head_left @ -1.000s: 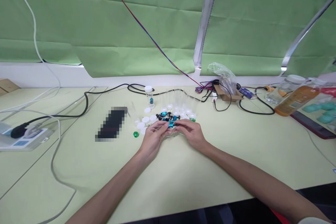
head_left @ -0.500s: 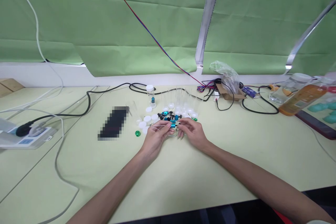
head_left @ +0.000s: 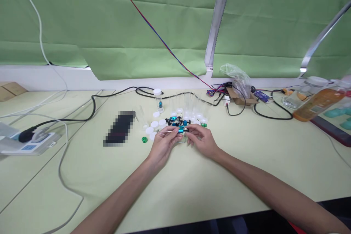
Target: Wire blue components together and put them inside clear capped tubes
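Note:
Between my two hands is a small blue metal part with a black end. My left hand is closed on its blue side, with thin metal wires sticking out to the left past the thumb. The fingers of my right hand pinch around the black end from the right. Just beyond lie loose blue and black metal pieces, partly hidden by my fingers. Several white round caps lie left of them, and a green metal piece sits nearer to me.
Clear tubes stand behind the pieces, and a capped tube holds a blue part. A pixelated dark rectangle lies left. Cables cross the table; a cardboard box, an orange bottle and a power strip stand around.
The fingers of my right hand have shifted slightly, and more of the part's black end shows. My left hand keeps its hold. The whole view has moved a little.

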Motion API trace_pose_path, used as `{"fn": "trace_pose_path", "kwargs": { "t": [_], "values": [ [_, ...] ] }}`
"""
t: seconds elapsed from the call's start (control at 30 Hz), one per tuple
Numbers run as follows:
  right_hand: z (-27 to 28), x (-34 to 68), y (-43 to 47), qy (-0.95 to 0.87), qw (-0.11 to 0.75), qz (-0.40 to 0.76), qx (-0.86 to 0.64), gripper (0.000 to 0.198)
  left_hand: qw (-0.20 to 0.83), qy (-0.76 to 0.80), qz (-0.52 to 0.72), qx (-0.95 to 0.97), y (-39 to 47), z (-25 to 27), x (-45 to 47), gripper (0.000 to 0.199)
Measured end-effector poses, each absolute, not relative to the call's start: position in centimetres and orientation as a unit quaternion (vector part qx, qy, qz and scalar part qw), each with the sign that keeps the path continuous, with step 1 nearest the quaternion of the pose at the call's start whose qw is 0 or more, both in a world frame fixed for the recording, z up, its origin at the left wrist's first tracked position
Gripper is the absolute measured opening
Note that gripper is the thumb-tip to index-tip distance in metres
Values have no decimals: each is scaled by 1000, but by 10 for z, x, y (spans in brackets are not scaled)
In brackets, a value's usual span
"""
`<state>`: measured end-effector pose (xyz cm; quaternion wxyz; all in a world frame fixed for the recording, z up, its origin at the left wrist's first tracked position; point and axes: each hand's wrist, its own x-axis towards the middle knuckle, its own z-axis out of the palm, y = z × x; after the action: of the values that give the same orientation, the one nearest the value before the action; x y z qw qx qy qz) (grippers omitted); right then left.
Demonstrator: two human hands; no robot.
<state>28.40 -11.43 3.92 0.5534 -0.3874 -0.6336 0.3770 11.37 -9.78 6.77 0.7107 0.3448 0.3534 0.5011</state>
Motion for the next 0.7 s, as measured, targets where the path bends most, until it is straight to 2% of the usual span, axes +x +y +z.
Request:
{"fn": "trace_pose_path", "kwargs": {
  "t": [0.5,0.7],
  "values": [
    [36,285,-111,-646,536,378,-390,22,706,355,494,363,-101,71,114,25],
    [42,285,-114,-659,543,341,-393,21,705,356,492,368,-101,72,114,25]
  ]
}}
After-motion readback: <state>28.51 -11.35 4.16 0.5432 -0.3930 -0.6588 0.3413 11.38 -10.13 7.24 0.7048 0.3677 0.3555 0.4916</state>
